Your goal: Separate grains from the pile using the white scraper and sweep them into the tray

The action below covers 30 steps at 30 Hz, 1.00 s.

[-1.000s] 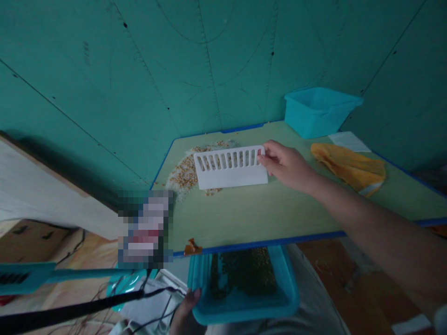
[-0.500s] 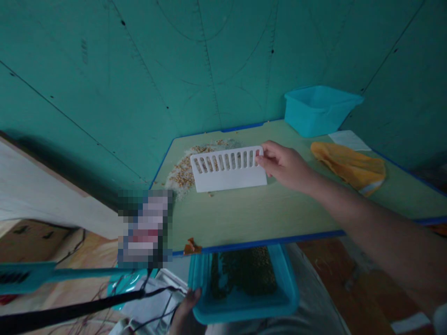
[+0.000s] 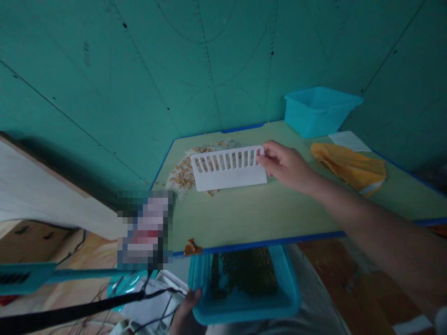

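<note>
My right hand [image 3: 286,165] pinches the right end of a white slotted plastic scraper [image 3: 228,169], which stands on its long edge on the pale green table [image 3: 265,214]. Behind and left of the scraper lies a pile of mixed grain [image 3: 185,170], with a few grains at its lower edge. My left hand [image 3: 186,307] grips the left rim of a blue plastic tub [image 3: 244,291] held just below the table's front edge. The tub holds dark green beans.
A second, empty blue tub [image 3: 319,109] stands at the back right corner by the teal wall. An orange cloth [image 3: 351,167] and a white paper [image 3: 349,140] lie on the right of the table. A small orange scrap [image 3: 191,246] sits on the front edge. Cables hang at lower left.
The scraper slid a little to the left over the table and then stayed there. The left hand and the tub kept their place.
</note>
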Tool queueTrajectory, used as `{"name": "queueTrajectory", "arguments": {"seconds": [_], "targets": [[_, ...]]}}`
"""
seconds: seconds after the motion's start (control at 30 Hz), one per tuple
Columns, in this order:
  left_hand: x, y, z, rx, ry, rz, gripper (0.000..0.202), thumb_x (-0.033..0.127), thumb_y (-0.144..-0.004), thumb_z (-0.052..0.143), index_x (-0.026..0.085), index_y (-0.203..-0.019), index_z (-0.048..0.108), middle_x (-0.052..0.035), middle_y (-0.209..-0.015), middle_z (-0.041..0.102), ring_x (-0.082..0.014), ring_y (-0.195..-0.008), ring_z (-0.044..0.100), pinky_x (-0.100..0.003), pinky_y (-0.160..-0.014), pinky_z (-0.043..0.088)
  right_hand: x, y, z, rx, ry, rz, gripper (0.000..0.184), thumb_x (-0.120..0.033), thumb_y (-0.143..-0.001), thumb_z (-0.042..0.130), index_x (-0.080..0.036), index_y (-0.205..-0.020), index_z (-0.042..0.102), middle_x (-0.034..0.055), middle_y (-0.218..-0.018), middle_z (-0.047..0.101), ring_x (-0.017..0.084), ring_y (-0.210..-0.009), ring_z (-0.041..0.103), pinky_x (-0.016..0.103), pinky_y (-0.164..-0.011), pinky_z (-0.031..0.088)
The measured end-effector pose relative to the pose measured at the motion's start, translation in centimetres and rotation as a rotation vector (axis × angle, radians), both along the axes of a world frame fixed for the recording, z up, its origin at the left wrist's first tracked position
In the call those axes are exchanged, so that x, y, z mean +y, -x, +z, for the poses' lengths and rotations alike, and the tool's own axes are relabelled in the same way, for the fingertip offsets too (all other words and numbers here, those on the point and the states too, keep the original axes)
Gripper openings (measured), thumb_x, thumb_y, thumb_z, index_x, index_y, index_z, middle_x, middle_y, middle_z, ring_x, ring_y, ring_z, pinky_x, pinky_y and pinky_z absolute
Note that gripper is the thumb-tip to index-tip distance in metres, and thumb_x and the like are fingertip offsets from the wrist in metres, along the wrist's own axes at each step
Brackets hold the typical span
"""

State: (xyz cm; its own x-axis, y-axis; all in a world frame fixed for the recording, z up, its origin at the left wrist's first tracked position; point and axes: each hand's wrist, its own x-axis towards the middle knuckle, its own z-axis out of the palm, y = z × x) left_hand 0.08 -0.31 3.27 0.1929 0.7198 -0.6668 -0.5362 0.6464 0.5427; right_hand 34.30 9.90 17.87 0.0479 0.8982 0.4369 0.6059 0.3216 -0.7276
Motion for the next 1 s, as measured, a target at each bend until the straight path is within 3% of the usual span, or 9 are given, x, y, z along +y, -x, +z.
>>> {"name": "queueTrajectory", "arguments": {"seconds": [0.23, 0.47, 0.7, 0.8, 1.0], "targets": [[0.0, -0.4, 0.7, -0.032, -0.017, 0.008, 0.020, 0.029, -0.071, 0.062, 0.026, -0.088, 0.073, -0.0040, -0.085, 0.077, -0.0361, -0.109, 0.056, -0.050, -0.094, 0.041, 0.0, 0.0, 0.1, -0.064, -0.016, -0.052, 0.011, -0.031, -0.084, 0.046, -0.020, -0.082, 0.046, 0.0015, -0.070, 0.060, 0.013, -0.059, 0.054, 0.023, -0.051, 0.033], [0.0, 0.8, -1.5, 0.046, 0.023, 0.004, 0.026, 0.034, -0.059, 0.070, 0.030, -0.085, 0.073, -0.0028, -0.081, 0.077, -0.0385, -0.112, 0.053, -0.049, -0.092, 0.043, -0.2, 0.1, 0.3, -0.046, -0.022, -0.030, 0.013, -0.032, -0.084, 0.046, -0.021, -0.077, 0.044, -0.0021, -0.060, 0.054, 0.011, -0.053, 0.049, 0.023, -0.048, 0.030], [-0.1, 1.0, -1.6, -0.001, 0.008, 0.018, 0.020, 0.030, -0.067, 0.066, 0.028, -0.086, 0.071, -0.0011, -0.071, 0.075, -0.0337, -0.109, 0.057, -0.045, -0.094, 0.042, -0.1, 0.0, 0.1, -0.071, -0.023, -0.052, 0.012, -0.031, -0.084, 0.046, -0.021, -0.079, 0.044, -0.0008, -0.065, 0.056, 0.012, -0.055, 0.050, 0.023, -0.049, 0.031], [0.0, 1.4, -2.3, -0.023, 0.015, 0.027, 0.016, 0.028, -0.067, 0.066, 0.026, -0.081, 0.071, -0.0011, -0.068, 0.074, -0.0325, -0.108, 0.057, -0.041, -0.096, 0.041, -0.1, 0.0, 0.1, -0.054, -0.011, -0.019, 0.012, -0.031, -0.084, 0.046, -0.021, -0.078, 0.044, -0.0017, -0.062, 0.054, 0.011, -0.053, 0.049, 0.023, -0.049, 0.031], [0.6, 2.7, -4.7, 0.066, 0.105, 0.016, 0.021, 0.031, -0.057, 0.069, 0.026, -0.078, 0.071, -0.0042, -0.070, 0.075, -0.0388, -0.111, 0.054, -0.049, -0.092, 0.044, -0.1, 0.0, 0.2, 0.003, 0.001, 0.017, 0.012, -0.032, -0.084, 0.046, -0.021, -0.080, 0.045, -0.0019, -0.063, 0.054, 0.011, -0.053, 0.049, 0.023, -0.049, 0.032]]}}
